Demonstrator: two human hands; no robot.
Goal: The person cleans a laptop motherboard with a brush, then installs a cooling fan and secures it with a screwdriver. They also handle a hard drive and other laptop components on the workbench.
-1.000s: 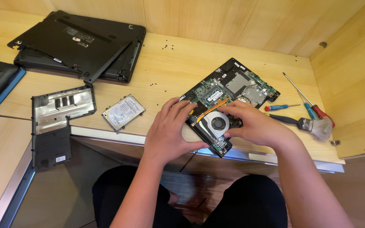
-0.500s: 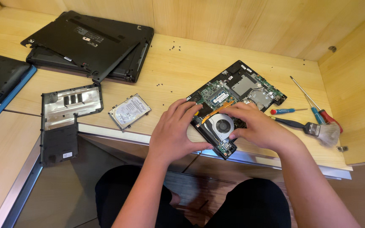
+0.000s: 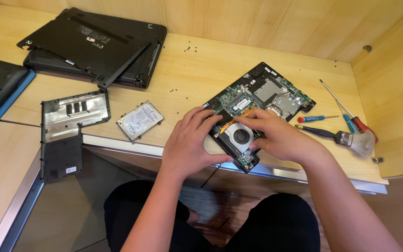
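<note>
A green laptop motherboard (image 3: 263, 95) lies tilted near the front edge of the wooden desk (image 3: 197, 70). Its cooling fan (image 3: 239, 136) with a copper heat pipe sits at the near end. My left hand (image 3: 190, 142) rests on the board's near-left corner, fingers curled over the edge beside the fan. My right hand (image 3: 278, 135) covers the fan's right side, fingertips pressing at the fan housing. Both hands touch the board and fan; whether either truly grips is unclear.
A hard drive (image 3: 140, 120) lies left of my hands, a black cover panel (image 3: 66, 126) further left. Laptop shells (image 3: 94, 46) are stacked at the back left. Screwdrivers (image 3: 346, 109) and a brush (image 3: 346, 139) lie at the right. Small screws (image 3: 191, 47) are scattered.
The view has shifted slightly. Both hands stay on the fan end of the motherboard, with my fingers shifting a little around the fan.
</note>
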